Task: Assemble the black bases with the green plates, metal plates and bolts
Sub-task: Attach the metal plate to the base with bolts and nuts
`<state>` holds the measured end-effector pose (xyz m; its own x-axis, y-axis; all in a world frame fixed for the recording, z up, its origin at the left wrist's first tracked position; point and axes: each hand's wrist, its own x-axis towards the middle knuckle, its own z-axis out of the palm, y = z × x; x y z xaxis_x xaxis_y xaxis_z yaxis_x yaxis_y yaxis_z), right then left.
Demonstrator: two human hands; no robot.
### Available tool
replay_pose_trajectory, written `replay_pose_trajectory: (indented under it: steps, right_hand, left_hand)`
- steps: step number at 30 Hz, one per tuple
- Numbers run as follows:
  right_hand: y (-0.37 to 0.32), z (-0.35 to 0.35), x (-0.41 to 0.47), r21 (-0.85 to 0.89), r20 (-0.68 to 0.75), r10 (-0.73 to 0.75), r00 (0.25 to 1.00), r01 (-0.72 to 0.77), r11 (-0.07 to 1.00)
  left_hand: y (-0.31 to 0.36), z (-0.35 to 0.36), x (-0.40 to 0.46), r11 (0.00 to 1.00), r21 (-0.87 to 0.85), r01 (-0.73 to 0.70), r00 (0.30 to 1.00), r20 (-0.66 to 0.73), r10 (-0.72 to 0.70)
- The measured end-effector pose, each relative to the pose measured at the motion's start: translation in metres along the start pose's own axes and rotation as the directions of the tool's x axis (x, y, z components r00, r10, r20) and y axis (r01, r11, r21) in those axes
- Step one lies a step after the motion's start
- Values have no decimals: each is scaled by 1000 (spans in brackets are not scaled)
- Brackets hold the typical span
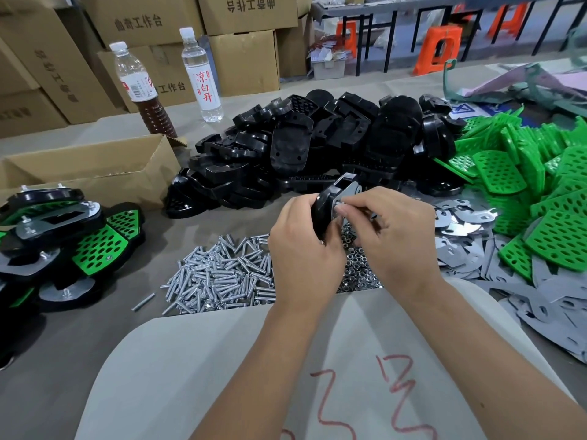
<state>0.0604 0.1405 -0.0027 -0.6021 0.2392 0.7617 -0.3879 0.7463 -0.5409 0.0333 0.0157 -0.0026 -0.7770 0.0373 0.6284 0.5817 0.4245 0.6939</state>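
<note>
On the paper-covered table [95, 328], before the heap of black bases [317, 147], green plates [540, 185] and loose bolts [222, 274], the left hand [301, 249] grips an upright black base [320, 211] with a metal plate [347, 192] against it, while the right hand [397, 230] pinches something small at that plate.

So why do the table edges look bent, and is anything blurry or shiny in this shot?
Head view: the wide-angle lens bows the table and the cardboard boxes near the edges; the orange stools at the back are smeared; soft, even light leaves faint shadows; the pile of black bases and the bolts show small glints; both hands, left and right, look sharp.
</note>
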Motion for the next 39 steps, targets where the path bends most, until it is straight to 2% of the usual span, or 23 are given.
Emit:
replay_pose_trajectory:
  steps: [11,16,29,35,39]
  right_hand:
    - [-9,0,2,-47,65,18,998,-15,999]
    - [-5,-2,1,-66,180,-22,983,35,997]
    - [-6,0,1,-85,12,-2,1000,3,996]
    - [-4,-4,1,-49,207,-40,977,51,998]
    - [0,-5,1,-83,146,-7,989,19,996]
  left_hand:
    - [3,0,-2,998,31,-48,999,2,48]
    - [2,-1,-1,1000,16,-13,1000,-2,13]
    - [2,1,-3,998,34,-48,999,-1,48]
    - [1,0,-2,1000,12,-12,1000,-8,12]
    - [2,0,-2,999,28,-22,1000,1,22]
